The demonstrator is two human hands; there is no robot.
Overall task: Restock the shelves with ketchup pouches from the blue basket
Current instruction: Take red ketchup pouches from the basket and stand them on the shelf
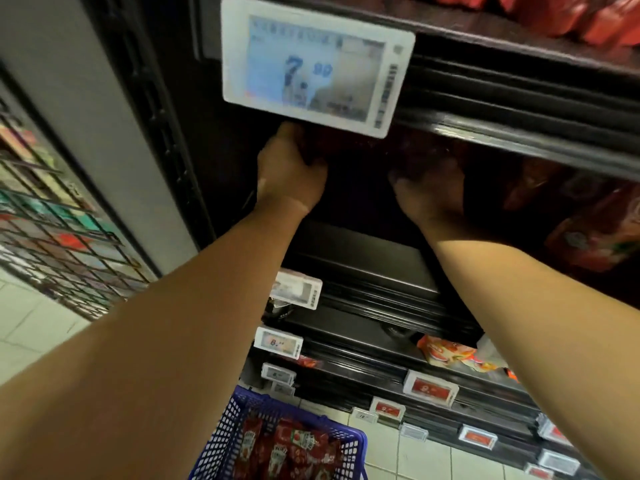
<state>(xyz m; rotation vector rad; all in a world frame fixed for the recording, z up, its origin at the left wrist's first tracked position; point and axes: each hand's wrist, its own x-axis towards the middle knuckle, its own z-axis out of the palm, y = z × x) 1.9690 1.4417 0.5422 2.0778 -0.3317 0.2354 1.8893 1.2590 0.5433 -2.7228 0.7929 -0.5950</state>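
Observation:
Both my hands reach into a dark shelf bay under a large price tag. My left hand (289,168) curls its fingers round a dark red ketchup pouch (320,143) at the bay's left side. My right hand (429,192) grips another red pouch (419,150) deeper in the shadow, its fingertips hidden. The blue basket (225,434) stands on the floor below, holding several red ketchup pouches (294,448).
A white electronic price tag (317,64) hangs at the shelf edge above my hands. Red pouches (595,230) fill the shelf to the right. Lower shelves carry more price tags (431,388). A wire rack (52,244) stands at the left.

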